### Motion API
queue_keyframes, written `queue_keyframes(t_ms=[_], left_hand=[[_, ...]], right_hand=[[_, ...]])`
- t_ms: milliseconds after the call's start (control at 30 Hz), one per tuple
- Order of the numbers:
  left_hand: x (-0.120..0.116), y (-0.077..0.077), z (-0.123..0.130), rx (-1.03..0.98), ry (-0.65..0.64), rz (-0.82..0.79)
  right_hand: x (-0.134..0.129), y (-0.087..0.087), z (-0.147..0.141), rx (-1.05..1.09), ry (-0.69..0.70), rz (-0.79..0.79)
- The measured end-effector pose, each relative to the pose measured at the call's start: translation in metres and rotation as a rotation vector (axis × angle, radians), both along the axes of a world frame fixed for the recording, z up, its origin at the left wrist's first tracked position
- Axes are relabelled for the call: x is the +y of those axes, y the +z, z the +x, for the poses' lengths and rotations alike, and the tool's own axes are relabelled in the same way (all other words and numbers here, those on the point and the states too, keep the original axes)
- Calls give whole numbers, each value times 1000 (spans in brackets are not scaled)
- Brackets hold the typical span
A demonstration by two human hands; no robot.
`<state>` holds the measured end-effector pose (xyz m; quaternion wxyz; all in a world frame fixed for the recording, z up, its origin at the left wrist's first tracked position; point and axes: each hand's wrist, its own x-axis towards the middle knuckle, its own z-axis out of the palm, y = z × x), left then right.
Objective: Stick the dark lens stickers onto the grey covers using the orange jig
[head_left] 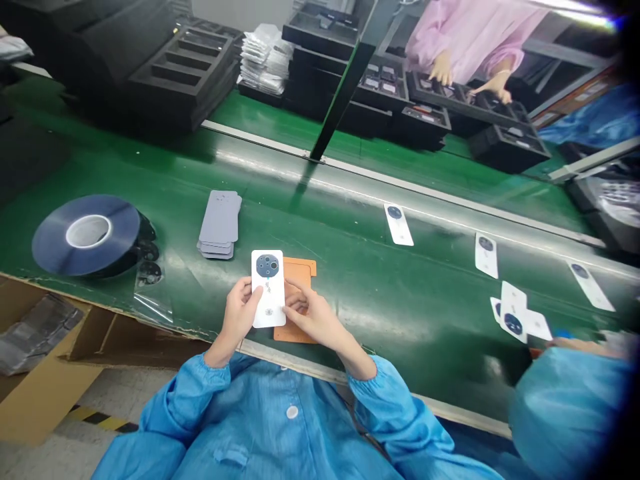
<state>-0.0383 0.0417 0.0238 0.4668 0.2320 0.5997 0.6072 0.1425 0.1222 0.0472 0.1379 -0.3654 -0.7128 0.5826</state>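
Note:
A white phone back panel (268,307) with a dark round camera area faces up between my hands, raised over an orange phone-shaped plate (301,272). My left hand (239,313) grips the panel's left edge, its thumb on the front. My right hand (316,319) has its fingers bent at the right edge, thumb against the lower corner. The panel and my right hand partly cover the orange plate. A stack of grey phone-shaped sheets (220,220) lies beyond my left hand. Farther left is a large roll of clear film (55,237) with dark round pieces on its loose end.
Several similar white panels (400,227) lie to the right on the green bench (400,313). At right sits a co-worker in a blue cap (565,413). Beyond the metal rail, a person in pink (470,40) handles black trays (515,150). Cardboard boxes (55,393) stand lower left.

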Motion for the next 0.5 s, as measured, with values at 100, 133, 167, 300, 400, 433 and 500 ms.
queue_keyframes(t_ms=[100,133,167,300,400,433,500], left_hand=[[4,1,-15,43,81,37],[3,2,-23,79,125,47],[1,2,-32,125,175,51],[-26,1,-73,390,412,-2],[-59,-2,-100,640,569,-75],[-70,-3,-108,743,615,-97],[-90,-5,-123,956,711,-138]], right_hand=[[27,-12,-19,130,-60,-121],[43,-15,-27,152,-96,-123],[63,-18,-35,156,-137,-110],[161,-21,-63,-24,-355,50],[219,-19,-77,-97,-435,133],[232,-18,-80,-127,-456,154],[250,-18,-83,-193,-485,189]])
